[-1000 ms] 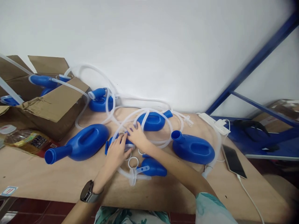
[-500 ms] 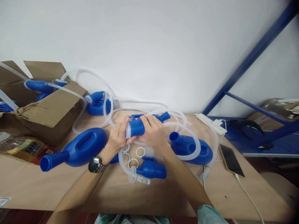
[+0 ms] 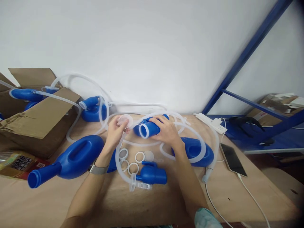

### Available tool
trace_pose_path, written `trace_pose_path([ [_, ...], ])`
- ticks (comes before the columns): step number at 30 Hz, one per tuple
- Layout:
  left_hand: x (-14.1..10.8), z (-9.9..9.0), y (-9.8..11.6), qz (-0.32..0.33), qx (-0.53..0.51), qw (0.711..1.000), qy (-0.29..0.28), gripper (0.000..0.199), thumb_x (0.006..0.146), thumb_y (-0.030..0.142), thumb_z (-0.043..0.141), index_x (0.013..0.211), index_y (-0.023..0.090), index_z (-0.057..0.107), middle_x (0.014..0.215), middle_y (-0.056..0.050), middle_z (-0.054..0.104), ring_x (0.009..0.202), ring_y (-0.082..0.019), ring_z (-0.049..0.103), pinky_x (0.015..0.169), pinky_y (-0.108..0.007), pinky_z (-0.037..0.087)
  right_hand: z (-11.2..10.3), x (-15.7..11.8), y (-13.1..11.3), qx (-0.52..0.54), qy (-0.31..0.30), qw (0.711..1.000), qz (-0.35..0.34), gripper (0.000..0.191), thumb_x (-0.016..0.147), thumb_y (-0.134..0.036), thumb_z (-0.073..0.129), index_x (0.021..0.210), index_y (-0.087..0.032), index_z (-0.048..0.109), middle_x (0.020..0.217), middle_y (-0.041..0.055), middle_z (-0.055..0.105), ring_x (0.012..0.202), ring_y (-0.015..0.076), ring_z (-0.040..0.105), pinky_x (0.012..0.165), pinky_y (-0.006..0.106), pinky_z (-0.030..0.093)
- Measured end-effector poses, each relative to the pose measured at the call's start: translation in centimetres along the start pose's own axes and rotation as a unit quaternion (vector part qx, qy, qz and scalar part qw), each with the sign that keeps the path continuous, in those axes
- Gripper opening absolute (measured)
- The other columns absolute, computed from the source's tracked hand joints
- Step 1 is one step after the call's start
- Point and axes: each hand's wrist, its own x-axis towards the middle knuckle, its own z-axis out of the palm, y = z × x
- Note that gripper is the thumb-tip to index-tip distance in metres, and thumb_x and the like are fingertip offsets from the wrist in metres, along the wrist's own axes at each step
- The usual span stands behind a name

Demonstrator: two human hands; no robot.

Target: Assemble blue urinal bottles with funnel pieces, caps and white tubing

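Note:
My left hand (image 3: 114, 133) pinches a round translucent cap (image 3: 125, 121) between thumb and fingers. In my right hand (image 3: 167, 131) is a blue plastic mouthpiece (image 3: 153, 129), its white-ringed open end facing left and towards me. A thin pale strap seems to run between cap and ring. Behind the mouthpiece lies another blue part, mostly covered by it and my hand. Below my hands several white rings (image 3: 133, 168) lie beside a translucent disc (image 3: 149, 155). Nearer me is a second blue mouthpiece (image 3: 153, 175), next to a clear tube fitting (image 3: 132, 182).
A blue bottle (image 3: 80, 156) lies left; another blue bottle (image 3: 196, 150) lies right under looped clear tubing (image 3: 203, 148). At the left stands an open cardboard box (image 3: 45, 123) with blue parts. A power strip (image 3: 209, 123) and a phone (image 3: 232, 160) with cables lie right.
My left hand has come off the mouthpiece's end and moved left with the cap, exposing the open mouth. My right hand has turned the mouthpiece towards me. The view has shifted slightly.

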Motion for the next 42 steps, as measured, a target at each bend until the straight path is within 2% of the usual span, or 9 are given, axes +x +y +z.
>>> trace_pose_path([
  [7, -0.1, -0.6, 0.7, 0.095, 0.157, 0.973, 0.141, 0.033, 0.09, 0.047, 0.074, 0.102, 0.017, 0.069, 0.09, -0.004, 0.071, 0.066, -0.017, 0.073, 0.049, -0.021, 0.054, -0.5, 0.3, -0.8, 0.006, -0.056, 0.998, -0.008, 0.057, 0.084, -0.032, 0.084, 0.137, -0.024, 0.065, 0.132, 0.0108, 0.07, 0.121, 0.0299, 0.065, 0.092, 0.041, 0.055],
  [18, 1.5, -0.2, -0.9, 0.04, 0.034, 0.978, 0.202, 0.038, 0.084, 0.048, 0.077, 0.1, 0.018, 0.06, 0.082, 0.001, 0.066, 0.058, -0.012, 0.066, 0.049, -0.021, 0.053, -0.6, 0.6, -3.3, -0.062, -0.063, 0.995, -0.049, 0.056, 0.094, -0.046, 0.076, 0.145, -0.028, 0.063, 0.13, 0.0126, 0.067, 0.115, 0.0298, 0.064, 0.09, 0.042, 0.056],
  [23, 3.0, -4.7, -0.6, 0.031, 0.029, 0.96, 0.276, 0.026, 0.092, 0.039, 0.063, 0.101, 0.02, 0.049, 0.085, 0.003, 0.061, 0.057, -0.006, 0.06, 0.052, -0.017, 0.051, -2.8, -0.9, -2.9, -0.097, -0.076, 0.992, -0.023, 0.061, 0.085, -0.039, 0.084, 0.141, -0.026, 0.065, 0.123, 0.0117, 0.07, 0.108, 0.0312, 0.066, 0.083, 0.041, 0.056],
  [26, 3.3, -7.7, -0.1, -0.023, 0.064, 0.983, 0.168, 0.035, 0.078, 0.038, 0.08, 0.097, 0.015, 0.061, 0.08, -0.001, 0.066, 0.053, -0.011, 0.064, 0.045, -0.019, 0.047, -3.7, -1.4, -2.4, -0.13, -0.03, 0.991, 0.02, 0.064, 0.086, -0.034, 0.082, 0.146, -0.027, 0.06, 0.127, 0.0105, 0.07, 0.111, 0.0324, 0.066, 0.083, 0.041, 0.056],
  [29, 2.9, -8.6, -0.6, -0.116, 0.118, 0.986, -0.014, 0.048, 0.063, 0.036, 0.092, 0.099, 0.014, 0.07, 0.071, -0.003, 0.068, 0.043, -0.015, 0.061, 0.036, -0.022, 0.043, -3.4, -1.3, -2.2, -0.144, 0.0, 0.989, 0.032, 0.06, 0.09, -0.036, 0.08, 0.145, -0.024, 0.059, 0.131, 0.0113, 0.071, 0.116, 0.0337, 0.066, 0.087, 0.043, 0.055],
  [32, 2.4, -8.2, -1.9, -0.211, 0.189, 0.926, -0.248, 0.056, 0.065, 0.044, 0.09, 0.111, 0.019, 0.071, 0.076, -0.003, 0.071, 0.048, -0.019, 0.067, 0.042, -0.027, 0.052, -2.8, -1.2, -2.0, -0.142, -0.004, 0.99, 0.016, 0.052, 0.093, -0.04, 0.077, 0.14, -0.023, 0.062, 0.134, 0.012, 0.072, 0.116, 0.0326, 0.067, 0.087, 0.042, 0.055],
  [34, 2.2, -7.8, -2.4, -0.196, 0.228, 0.886, -0.353, 0.058, 0.067, 0.049, 0.089, 0.116, 0.023, 0.073, 0.087, -0.007, 0.076, 0.065, -0.025, 0.075, 0.055, -0.032, 0.06, -2.5, -1.2, -1.8, -0.146, -0.01, 0.989, 0.007, 0.052, 0.093, -0.041, 0.077, 0.14, -0.024, 0.063, 0.14, 0.0118, 0.07, 0.116, 0.0319, 0.068, 0.088, 0.041, 0.054],
  [38, 1.5, -6.5, -1.2, -0.03, 0.258, 0.91, -0.322, 0.044, 0.082, 0.056, 0.077, 0.115, 0.027, 0.076, 0.118, -0.01, 0.078, 0.11, -0.03, 0.074, 0.087, -0.036, 0.062, -1.5, -1.0, -1.6, -0.149, -0.027, 0.988, -0.001, 0.053, 0.093, -0.041, 0.079, 0.141, -0.025, 0.065, 0.143, 0.0114, 0.069, 0.117, 0.0318, 0.069, 0.088, 0.041, 0.055],
  [42, 0.3, -3.7, 1.4, 0.06, 0.21, 0.923, -0.318, 0.031, 0.095, 0.049, 0.066, 0.106, 0.021, 0.075, 0.111, -0.008, 0.076, 0.105, -0.026, 0.07, 0.094, -0.036, 0.056, 0.1, -0.4, -1.9, -0.15, -0.025, 0.988, -0.015, 0.058, 0.088, -0.038, 0.083, 0.143, -0.026, 0.065, 0.141, 0.0108, 0.07, 0.116, 0.0323, 0.069, 0.075, 0.037, 0.056],
])
